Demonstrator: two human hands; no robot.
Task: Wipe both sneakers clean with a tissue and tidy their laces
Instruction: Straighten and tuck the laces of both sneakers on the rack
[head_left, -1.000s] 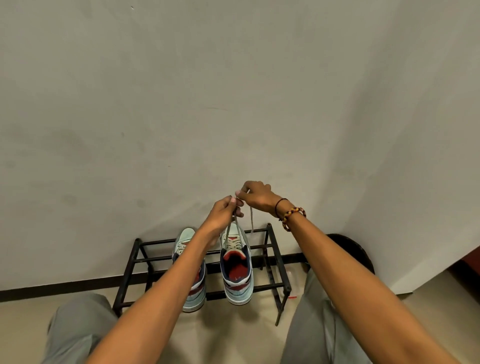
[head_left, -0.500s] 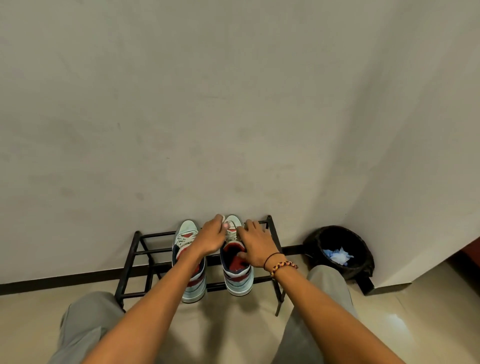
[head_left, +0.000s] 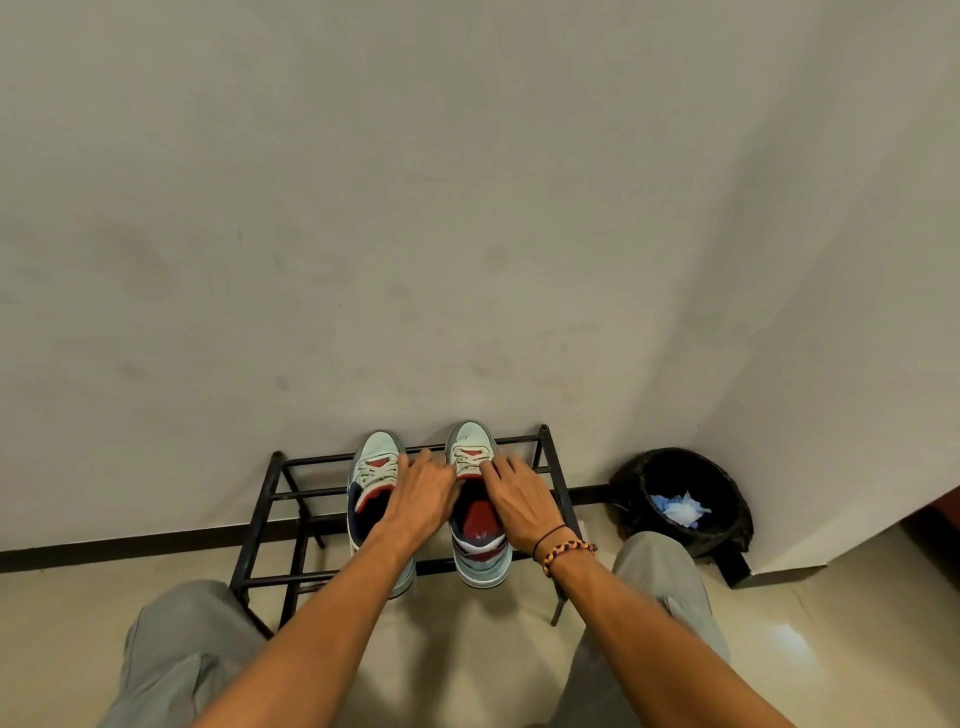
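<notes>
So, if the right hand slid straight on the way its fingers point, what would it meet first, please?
The right hand points over the right sneaker's laces towards its toe. It would likely meet those first, then the wall behind the rack, though depth is unclear.

Two pale-mint, navy & red sneakers (head_left: 475, 514) w/ matt cloth-like uppers & woven cream laces (head_left: 470, 460) sit on a black matt metal-bar shoe rack (head_left: 283, 491), near a glossy black plastic-lined bin (head_left: 727, 512), on glossy beige floor tiles (head_left: 831, 623).

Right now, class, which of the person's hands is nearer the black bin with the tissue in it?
Right. The right hand rests on the right sneaker, the side toward the bin; the left hand lies farther away, between the sneakers.
</notes>
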